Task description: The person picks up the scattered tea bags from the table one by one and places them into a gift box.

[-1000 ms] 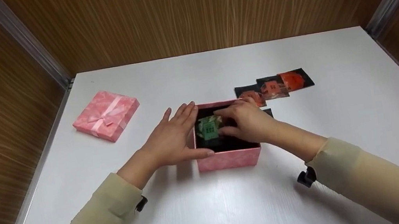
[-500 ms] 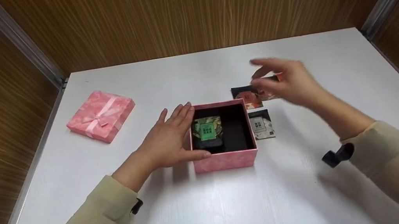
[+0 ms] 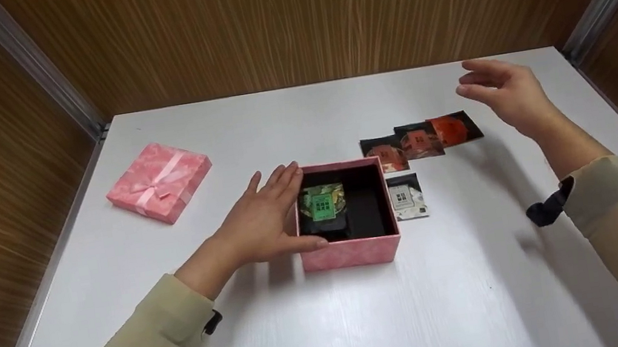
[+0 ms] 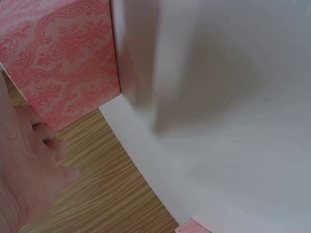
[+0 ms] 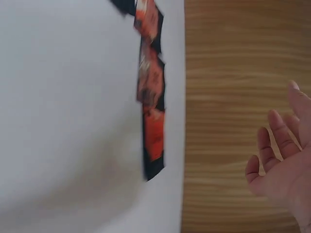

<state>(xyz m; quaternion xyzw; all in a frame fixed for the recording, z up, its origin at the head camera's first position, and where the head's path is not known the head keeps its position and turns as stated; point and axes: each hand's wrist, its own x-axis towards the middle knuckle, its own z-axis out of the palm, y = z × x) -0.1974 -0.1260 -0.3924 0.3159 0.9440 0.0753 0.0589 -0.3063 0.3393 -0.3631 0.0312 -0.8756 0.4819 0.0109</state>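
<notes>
In the head view a pink patterned box [image 3: 352, 254] stands lidless mid-table, its inside black. A black sachet with a green label [image 3: 323, 208] lies in its left half. My left hand [image 3: 258, 224] rests on the box's left rim, fingers spread and thumb along the front corner. My right hand [image 3: 508, 91] hovers above the table at the right, holding nothing, its fingers loosely bent. Closest to it is a black and orange sachet [image 3: 452, 129], overlapped by a reddish sachet [image 3: 419, 141]. Another orange-labelled sachet [image 3: 386, 154] sits left of these.
A black and white sachet [image 3: 407, 197] lies against the box's right side. The pink lid [image 3: 160, 182] with a ribbon bow is at the back left of the white table [image 3: 284, 336]. Wood-grain panels [image 3: 286, 24] enclose the back and sides.
My right hand has let go of the green-labelled sachet inside the box. It has risen out and moved right, past the orange sachets. My left hand has stayed on the box.
</notes>
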